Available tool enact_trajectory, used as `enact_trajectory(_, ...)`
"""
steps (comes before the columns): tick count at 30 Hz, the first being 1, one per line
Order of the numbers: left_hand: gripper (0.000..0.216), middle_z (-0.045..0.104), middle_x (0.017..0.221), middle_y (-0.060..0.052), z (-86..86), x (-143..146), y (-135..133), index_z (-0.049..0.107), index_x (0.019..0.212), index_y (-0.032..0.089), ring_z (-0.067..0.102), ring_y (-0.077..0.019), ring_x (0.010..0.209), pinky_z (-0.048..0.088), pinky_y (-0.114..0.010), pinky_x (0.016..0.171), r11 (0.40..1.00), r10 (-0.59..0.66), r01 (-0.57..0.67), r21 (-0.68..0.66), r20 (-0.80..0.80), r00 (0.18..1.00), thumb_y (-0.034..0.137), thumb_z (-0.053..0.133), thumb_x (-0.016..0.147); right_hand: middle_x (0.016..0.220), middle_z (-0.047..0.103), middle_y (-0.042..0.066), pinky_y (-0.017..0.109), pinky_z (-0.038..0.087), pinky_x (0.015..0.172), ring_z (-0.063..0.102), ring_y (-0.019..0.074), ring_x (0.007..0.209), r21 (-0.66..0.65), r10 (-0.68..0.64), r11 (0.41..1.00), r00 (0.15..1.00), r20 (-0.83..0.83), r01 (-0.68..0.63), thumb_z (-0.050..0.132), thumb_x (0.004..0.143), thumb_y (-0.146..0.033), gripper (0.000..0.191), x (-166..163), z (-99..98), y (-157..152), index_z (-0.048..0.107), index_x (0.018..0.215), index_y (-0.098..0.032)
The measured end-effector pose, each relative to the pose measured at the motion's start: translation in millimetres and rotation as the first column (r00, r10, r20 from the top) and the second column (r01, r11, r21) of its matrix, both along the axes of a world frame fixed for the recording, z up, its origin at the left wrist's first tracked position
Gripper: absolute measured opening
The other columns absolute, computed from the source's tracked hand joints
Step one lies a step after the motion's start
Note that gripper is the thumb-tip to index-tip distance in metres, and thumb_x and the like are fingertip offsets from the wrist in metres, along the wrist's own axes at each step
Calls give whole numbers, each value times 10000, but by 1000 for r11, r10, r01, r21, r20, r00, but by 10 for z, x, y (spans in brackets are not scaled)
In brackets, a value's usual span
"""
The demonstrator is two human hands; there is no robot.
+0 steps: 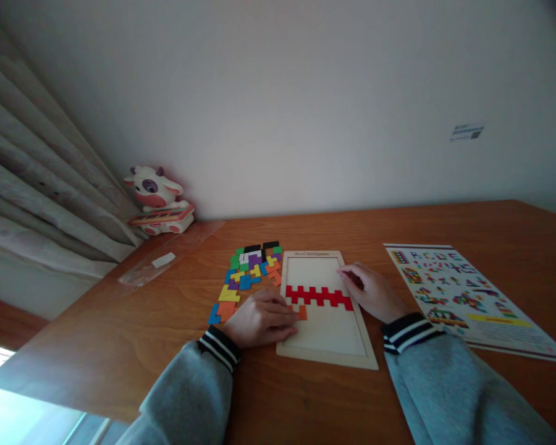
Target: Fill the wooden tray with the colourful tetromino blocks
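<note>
- At your far left, a pale, folded fabric curtain point(50, 185) hangs beside the brown wood-grain desk point(120, 346).
- Next, a white-and-pink toy cow with a keyboard point(160, 207) sits by the wall, a clear plastic bag with a white label point(160, 261) lying in front of it.
- Then you have a cluster of flat, multicoloured puzzle pieces point(245, 282) on the desk, just left of the tray.
- Your left hand point(262, 318) reaches over the tray's left edge, fingers bent, beside a flat orange puzzle piece point(302, 313); you cannot tell whether its grip is closed on that piece.
- The orange piece lies inside the cream rectangular wooden tray point(328, 337), just below a notched band of red puzzle pieces point(319, 296) spanning its width.
- Your right hand point(373, 293) is at the tray's right edge, thumb and forefinger near each other above the band; whether that grip has anything cannot be told.
- Farther right, a white printed sheet with colourful figures point(467, 300) lies flat on the desk.
</note>
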State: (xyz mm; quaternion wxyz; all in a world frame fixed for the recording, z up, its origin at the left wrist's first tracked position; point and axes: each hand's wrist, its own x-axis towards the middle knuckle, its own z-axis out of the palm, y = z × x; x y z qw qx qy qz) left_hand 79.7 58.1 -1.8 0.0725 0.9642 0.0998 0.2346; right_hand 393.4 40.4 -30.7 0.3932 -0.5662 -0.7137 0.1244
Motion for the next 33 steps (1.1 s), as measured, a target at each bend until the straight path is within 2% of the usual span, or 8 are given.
enact_trajectory(5, 230, 766, 967, -73, 6, -12, -6, 727, 1083, 199, 658, -199, 956, 547, -340, 886, 999, 41, -41, 10, -14, 999, 326, 602, 939, 918, 708, 77, 369, 527, 772, 647, 215, 803, 7, -2, 1000, 1000, 6, 2, 470, 935, -341, 243, 18, 1, -4, 665, 998, -211)
enact_trajectory(9, 217, 768, 972, -62, 16, -5, -15, 723, 1084, 193, 652, -195, 974, 543, -333, 894, 999, 35, -35, 8, 2, 999, 302, 617, 930, 934, 711, 83, 387, 531, 789, 657, 224, 834, 44, 34, 998, 995, 92, -38, 473, 938, -316, 236, -16, 86, -22, 668, 1019, -211)
enact_trajectory(14, 197, 772, 968, -64, 35, 7, -24, 734, 1046, 189, 665, -193, 967, 548, -333, 897, 1000, 26, -26, 0, 16, 1000, 300, 617, 932, 1156, 710, 77, 430, 493, 970, 644, 232, 1078, 97, 202, 971, 969, 143, -217, 486, 956, -259, 263, -348, 235, -81, 653, 1159, -234)
enact_trajectory(19, 185, 775, 967, -57, 42, 5, -29, 739, 1026, 186, 666, -198, 976, 547, -339, 888, 999, 34, -34, 6, 31, 999, 293, 625, 928, 1258, 681, 62, 438, 471, 1017, 623, 219, 1149, 39, 362, 924, 905, 223, -380, 486, 959, -172, 340, -657, 194, -127, 598, 1274, -237)
enact_trajectory(25, 208, 769, 981, -74, 79, 13, -45, 743, 1012, 188, 666, -191, 979, 548, -338, 889, 998, 63, -63, -13, 1, 998, 313, 589, 948, 1252, 686, 74, 458, 481, 990, 630, 226, 1134, 23, 370, 922, 899, 233, -386, 482, 960, -170, 373, -651, 101, -135, 579, 1312, -246)
enact_trajectory(33, 204, 770, 988, -65, 62, 9, -35, 744, 1031, 199, 662, -202, 982, 538, -352, 889, 995, 101, -101, 13, 21, 995, 299, 589, 946, 1254, 681, 64, 458, 476, 991, 624, 229, 1134, 17, 382, 918, 896, 228, -396, 493, 953, -168, 393, -657, 103, -133, 569, 1326, -268)
